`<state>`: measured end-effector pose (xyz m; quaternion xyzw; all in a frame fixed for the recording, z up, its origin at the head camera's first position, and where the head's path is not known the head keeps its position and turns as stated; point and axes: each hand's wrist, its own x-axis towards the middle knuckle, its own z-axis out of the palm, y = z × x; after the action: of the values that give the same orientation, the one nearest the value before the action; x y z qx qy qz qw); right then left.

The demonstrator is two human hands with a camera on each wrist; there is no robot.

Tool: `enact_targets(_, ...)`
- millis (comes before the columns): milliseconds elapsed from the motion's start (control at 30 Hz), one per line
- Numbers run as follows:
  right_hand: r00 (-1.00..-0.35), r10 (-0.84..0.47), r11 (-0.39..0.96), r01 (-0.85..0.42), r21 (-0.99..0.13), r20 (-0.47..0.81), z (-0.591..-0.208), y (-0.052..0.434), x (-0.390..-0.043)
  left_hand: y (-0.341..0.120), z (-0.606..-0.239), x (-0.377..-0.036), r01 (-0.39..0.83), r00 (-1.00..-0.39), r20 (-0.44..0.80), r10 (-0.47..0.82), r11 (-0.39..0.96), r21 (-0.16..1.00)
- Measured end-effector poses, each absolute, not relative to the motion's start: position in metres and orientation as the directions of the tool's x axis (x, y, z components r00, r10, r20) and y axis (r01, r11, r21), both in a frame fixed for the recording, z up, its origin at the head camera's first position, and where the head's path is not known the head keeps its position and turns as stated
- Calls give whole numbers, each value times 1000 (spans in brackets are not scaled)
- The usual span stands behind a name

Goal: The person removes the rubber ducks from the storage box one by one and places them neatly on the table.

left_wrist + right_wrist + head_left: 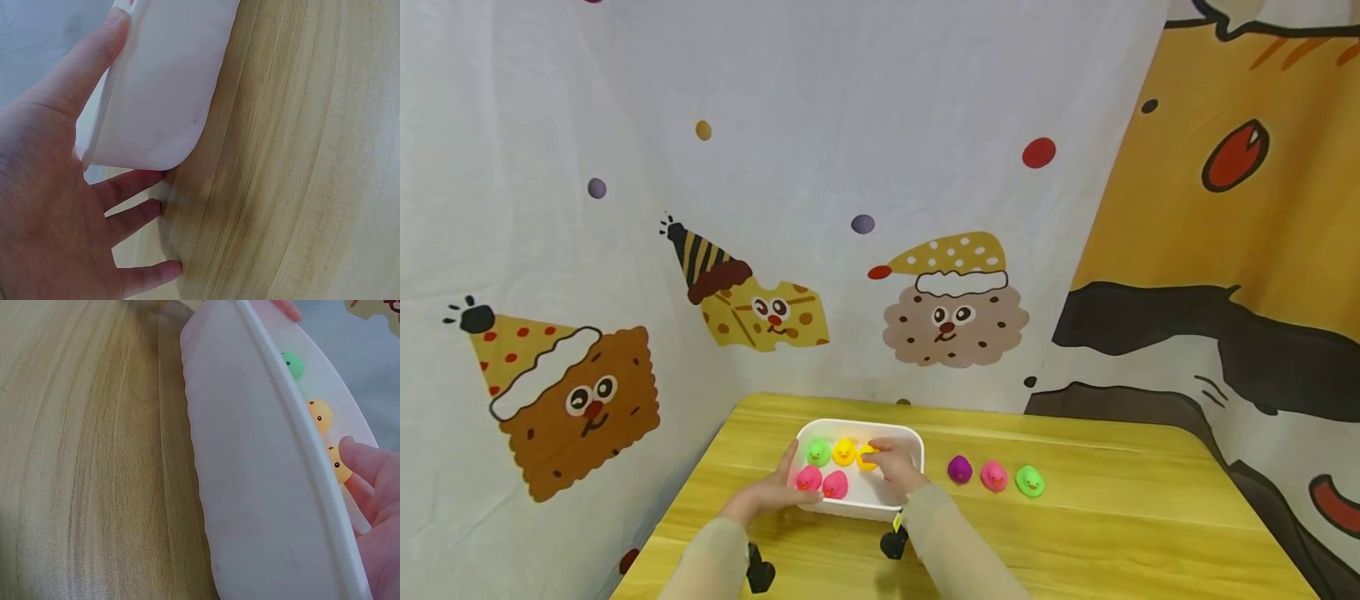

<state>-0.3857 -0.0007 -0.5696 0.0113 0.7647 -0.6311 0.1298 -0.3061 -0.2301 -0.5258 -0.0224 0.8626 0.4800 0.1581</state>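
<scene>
A white plastic tub (912, 440) sits near the middle of the wooden table (1120, 517), toward its far-left part. The left hand (772, 492) steadies the tub's near-left wall, thumb up along the side and fingers spread loosely on the wood, gripping nothing. The right hand (891, 467) reaches into the tub and its fingertips close on a yellow duck (338, 465); beside it lie another yellow duck (844, 451), a green duck (817, 452) and two pink ducks (822, 481). The ducks look small, light, soft and a little slick, best pinched across the body. Three more, purple (959, 469), pink (993, 476) and green (1030, 481), stand in a row just right of the tub. The table is open to the right and near side, while the curtain (820, 167) hangs close behind the far edge
</scene>
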Motion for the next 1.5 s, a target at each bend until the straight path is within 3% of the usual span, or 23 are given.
enact_targets(933,-989,-87,296,89,-951,-120,-567,-3,-381,-232,-527,-307,-173,-947,-291,138,544,821)
enact_targets(1300,-989,-104,305,68,-950,-104,-562,1,-382,-231,-528,-308,-166,-946,-293,138,572,803)
enact_targets(1500,-983,-176,303,0,-953,-56,-552,7,-380,-231,-528,-306,-187,-948,-298,111,565,804)
